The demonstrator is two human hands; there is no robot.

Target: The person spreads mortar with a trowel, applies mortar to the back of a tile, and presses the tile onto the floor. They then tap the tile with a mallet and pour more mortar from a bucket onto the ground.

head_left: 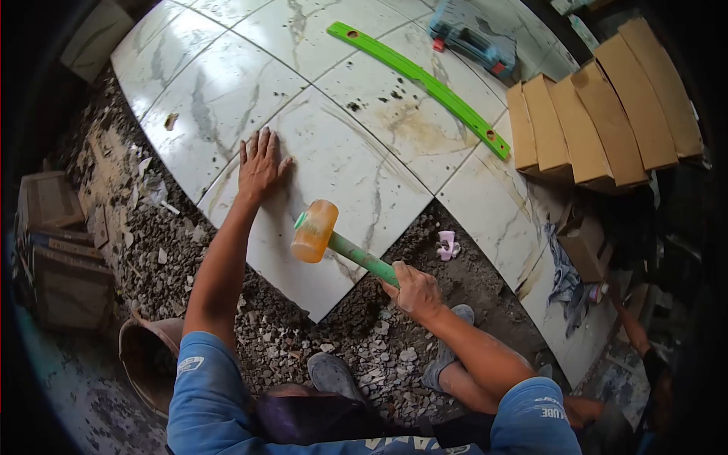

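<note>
My left hand lies flat on a white marbled floor tile, fingers stretched out near its upper left edge. In my right hand is a rubber mallet with a translucent orange head and a green handle, my fingers wrapped round the lower end. The mallet's head overlaps the middle of that same tile in this view. The tile's near corner juts out over dark, crumbly mortar and gravel.
A green spirit level lies across tiles further off, near a blue toolbox. Cardboard boxes stand at the right. A pink plastic piece sits on the mortar. A bucket is at lower left. Another person's arm shows at the right.
</note>
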